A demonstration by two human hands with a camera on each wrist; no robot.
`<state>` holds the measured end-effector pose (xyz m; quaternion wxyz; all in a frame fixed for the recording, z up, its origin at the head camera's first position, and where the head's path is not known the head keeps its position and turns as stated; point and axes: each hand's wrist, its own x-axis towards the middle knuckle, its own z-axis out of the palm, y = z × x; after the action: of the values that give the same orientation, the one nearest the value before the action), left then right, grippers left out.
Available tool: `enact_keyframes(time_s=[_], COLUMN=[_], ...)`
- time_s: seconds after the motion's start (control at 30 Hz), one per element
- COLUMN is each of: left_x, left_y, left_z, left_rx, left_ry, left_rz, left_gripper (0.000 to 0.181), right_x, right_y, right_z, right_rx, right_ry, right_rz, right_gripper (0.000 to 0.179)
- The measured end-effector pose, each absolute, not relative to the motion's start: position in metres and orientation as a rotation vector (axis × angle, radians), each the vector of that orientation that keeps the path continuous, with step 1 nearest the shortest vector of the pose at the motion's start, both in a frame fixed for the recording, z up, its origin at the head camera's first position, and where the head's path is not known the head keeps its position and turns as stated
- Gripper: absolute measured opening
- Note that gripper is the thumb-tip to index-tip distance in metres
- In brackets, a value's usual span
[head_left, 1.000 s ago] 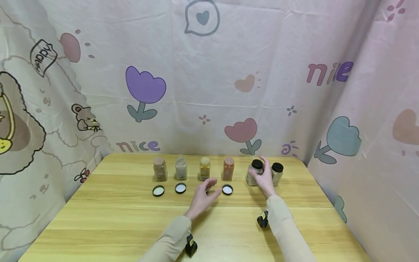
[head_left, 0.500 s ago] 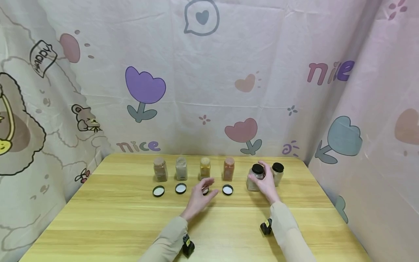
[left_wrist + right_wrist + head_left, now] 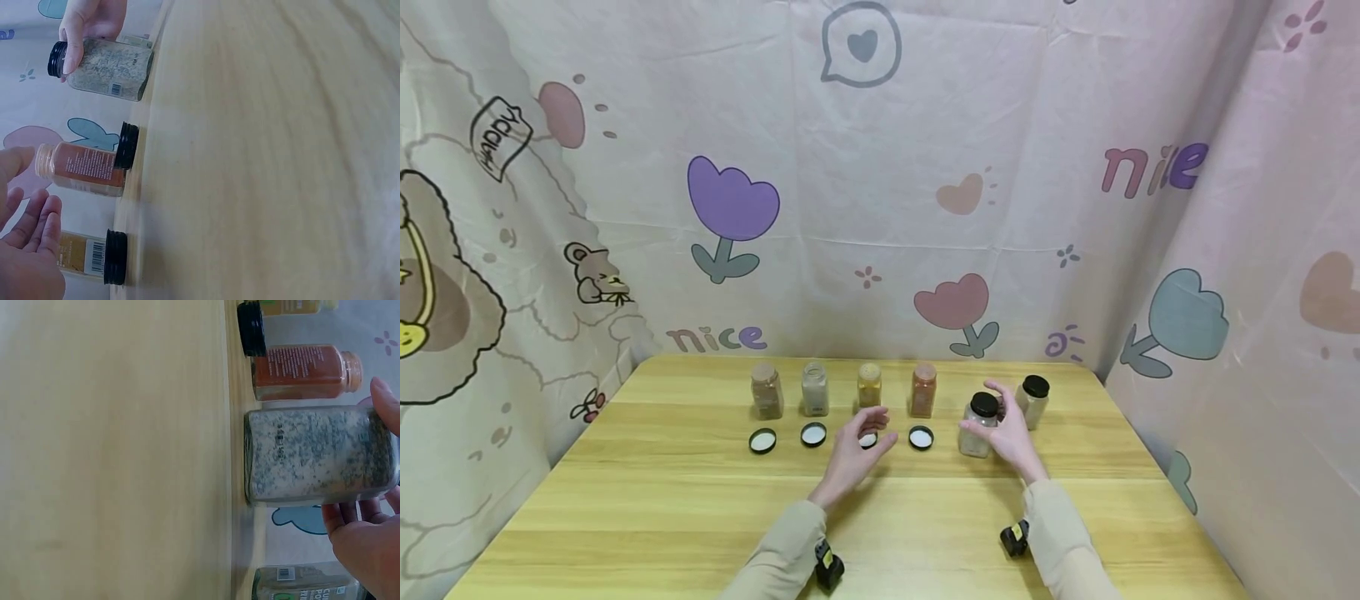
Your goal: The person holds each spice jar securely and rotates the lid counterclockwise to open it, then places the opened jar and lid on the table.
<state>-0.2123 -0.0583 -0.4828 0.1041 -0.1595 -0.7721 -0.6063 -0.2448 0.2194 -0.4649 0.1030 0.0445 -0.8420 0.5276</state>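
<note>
In the head view my right hand (image 3: 1015,437) grips a clear square spice jar (image 3: 976,437) with a black lid, thumb on one side and fingers on the other. Speckled grey-white seasoning fills this jar (image 3: 312,456) in the right wrist view, where it stands upright close to the tabletop. My left hand (image 3: 852,454) hovers with loosely bent fingers and holds nothing. Partly hidden behind it lies a black lid (image 3: 868,439), in front of the yellow spice jar (image 3: 869,387). An uncapped red-orange spice jar (image 3: 87,165) is near the left fingertips in the left wrist view.
Uncapped brown (image 3: 767,396) and pale grey (image 3: 815,393) jars stand farther left. Upturned lids (image 3: 762,441) lie in front of the uncapped jars. Another black-capped jar (image 3: 1032,406) stands right of my right hand. A patterned curtain (image 3: 850,167) hangs behind the wooden table (image 3: 662,500).
My right hand has brought the speckled jar toward me, away from the other capped jar. My left hand has shifted slightly left and toward me, uncovering more of the lid.
</note>
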Motion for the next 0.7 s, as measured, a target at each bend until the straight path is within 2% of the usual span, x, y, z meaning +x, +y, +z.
enact_keyframes(time_s=[0.3, 0.57, 0.7], left_x=[-0.209, -0.209, -0.208], left_y=[-0.059, -0.061, -0.061], left_z=[-0.478, -0.478, -0.475], left_rx=[-0.485, -0.509, -0.501], left_ry=[-2.265, -2.219, -2.211], left_rz=[-1.766, -1.778, -1.807], left_gripper=[0.042, 0.043, 0.041], right_x=[-0.232, -0.224, -0.220], right_y=[0.215, 0.202, 0.195], right_z=[-0.460, -0.461, -0.460], right_rx=[0.179, 0.264, 0.281], right_ry=[-2.567, -2.569, -2.575], right_rz=[1.558, 1.582, 1.589], right_gripper=[0.087, 0.070, 0.068])
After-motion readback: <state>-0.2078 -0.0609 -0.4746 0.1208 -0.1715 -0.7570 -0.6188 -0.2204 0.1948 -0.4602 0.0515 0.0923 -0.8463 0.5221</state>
